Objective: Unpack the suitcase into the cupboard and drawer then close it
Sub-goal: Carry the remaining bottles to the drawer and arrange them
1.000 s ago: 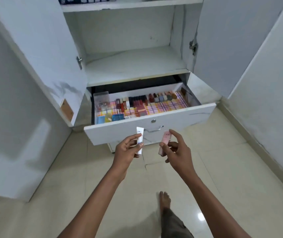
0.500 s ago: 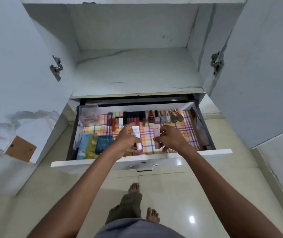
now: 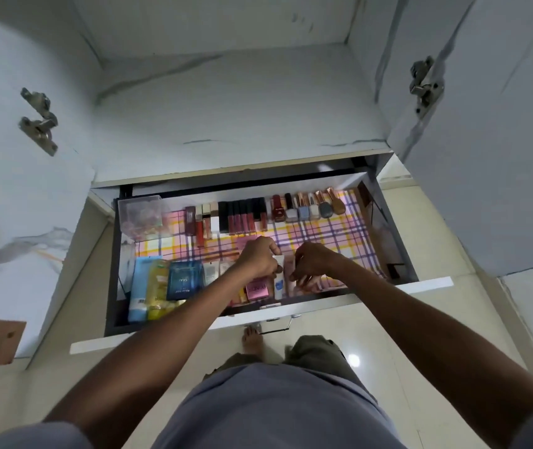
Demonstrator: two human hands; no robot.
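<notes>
In the open drawer, the left hand grips a white tube — the right hand pinches a pink tube.

Bottles along drawer back wall; packets front-left (tubes beside, under hands)

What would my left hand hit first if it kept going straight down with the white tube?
Most likely the checked drawer liner, right beside the pink box. The left hand holds the white tube low over it; depth is unclear.

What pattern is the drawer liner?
Plaid: pink, yellow and purple stripes on white, seen on the drawer liner in the head view.
</notes>
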